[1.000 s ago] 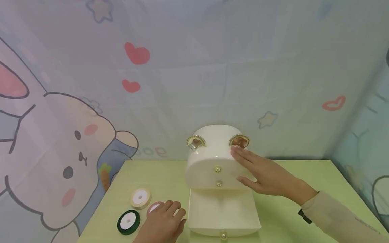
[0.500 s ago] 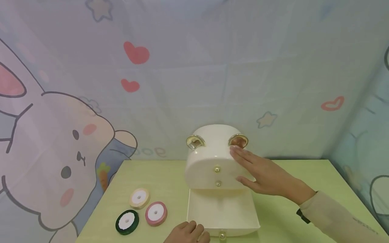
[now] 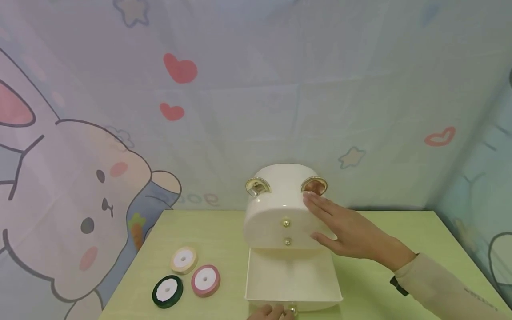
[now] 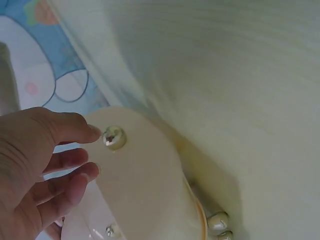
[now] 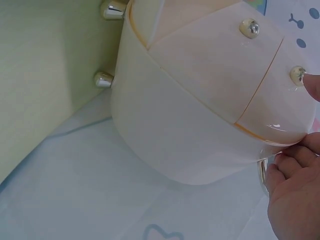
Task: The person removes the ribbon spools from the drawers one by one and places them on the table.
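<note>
A glossy white cabinet [image 3: 286,186] with gold knobs and two gold ear-like rings stands on the table. Its bottom drawer [image 3: 293,275] is pulled out, and I see nothing inside. At the drawer's front is my left hand [image 3: 269,313], cut off by the lower edge of the head view. In the left wrist view, its thumb tip is right beside the drawer's gold knob [image 4: 114,137], fingers loosely bent; I cannot tell whether they touch. My right hand [image 3: 346,226] rests on the cabinet's upper right side with extended fingers, below the right ring [image 3: 314,185].
Left of the cabinet lie three ribbon spools: a cream spool [image 3: 184,260], a pink spool [image 3: 206,281] and a dark green spool [image 3: 167,291]. The pale green table [image 3: 224,231] meets a printed cloth backdrop [image 3: 256,111] behind.
My left hand has left the pink ribbon spool and moved right and toward the front, to the drawer's front. The right hand has stayed on the cabinet.
</note>
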`<move>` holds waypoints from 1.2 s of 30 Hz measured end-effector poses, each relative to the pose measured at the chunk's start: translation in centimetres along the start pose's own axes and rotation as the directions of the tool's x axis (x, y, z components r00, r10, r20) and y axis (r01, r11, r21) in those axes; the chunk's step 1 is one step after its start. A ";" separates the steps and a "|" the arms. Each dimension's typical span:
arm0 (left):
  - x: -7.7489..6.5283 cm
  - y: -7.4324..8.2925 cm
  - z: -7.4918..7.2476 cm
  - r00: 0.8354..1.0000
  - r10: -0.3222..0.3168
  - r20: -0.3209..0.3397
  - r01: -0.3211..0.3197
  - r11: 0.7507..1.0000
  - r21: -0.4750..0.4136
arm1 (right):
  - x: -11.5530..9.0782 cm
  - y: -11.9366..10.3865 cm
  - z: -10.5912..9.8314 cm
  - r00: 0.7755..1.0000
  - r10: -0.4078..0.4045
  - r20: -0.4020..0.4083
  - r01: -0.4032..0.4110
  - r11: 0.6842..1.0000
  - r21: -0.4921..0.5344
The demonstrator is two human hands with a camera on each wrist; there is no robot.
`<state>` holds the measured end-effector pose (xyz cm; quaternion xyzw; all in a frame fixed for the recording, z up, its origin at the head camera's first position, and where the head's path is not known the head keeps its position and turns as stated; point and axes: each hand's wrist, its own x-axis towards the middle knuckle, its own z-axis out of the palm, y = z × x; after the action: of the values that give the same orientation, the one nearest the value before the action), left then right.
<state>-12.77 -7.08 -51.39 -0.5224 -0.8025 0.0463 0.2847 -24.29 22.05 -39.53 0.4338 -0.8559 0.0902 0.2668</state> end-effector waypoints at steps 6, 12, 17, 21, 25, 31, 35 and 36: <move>0.6 0.7 1.1 0.995 0.098 -0.027 -0.093 0.985 0.142 | 0.0 0.0 0.0 1.000 0.004 -0.005 -0.004 1.000 -0.002; 0.9 -0.1 2.1 0.989 0.133 -0.061 -0.131 0.991 0.034 | 0.1 0.0 0.0 1.000 0.003 -0.010 -0.003 1.000 0.002; 1.2 -0.7 2.1 0.982 0.189 0.030 -0.189 0.982 0.017 | 0.1 -0.1 0.0 1.000 0.006 -0.004 -0.006 1.000 0.001; 1.1 -0.7 2.5 0.976 0.209 0.064 -0.214 0.973 0.082 | 0.0 -0.1 -0.1 1.000 0.008 0.004 -0.008 1.000 0.000; 1.0 -0.4 3.2 0.977 0.213 0.028 -0.214 0.964 0.159 | 0.1 -0.1 -0.1 1.000 0.010 0.009 -0.010 1.000 -0.011; 0.9 -0.4 3.3 0.979 0.201 0.011 -0.201 0.968 0.150 | 0.2 -0.2 -0.2 1.000 0.005 0.016 -0.004 0.999 -0.053; 0.9 -0.6 3.4 0.976 0.216 -0.010 -0.210 0.958 0.196 | 0.3 -0.1 -0.3 1.000 -0.002 0.012 0.003 0.998 -0.064; 1.0 -0.6 3.4 0.975 0.220 -0.013 -0.213 0.955 0.205 | 0.4 -0.1 -0.3 1.000 -0.003 0.011 0.004 0.998 -0.064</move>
<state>-15.28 -5.78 -53.60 -0.5762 -0.7264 0.1490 0.3438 -24.28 21.85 -39.11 0.4271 -0.8590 0.0601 0.2760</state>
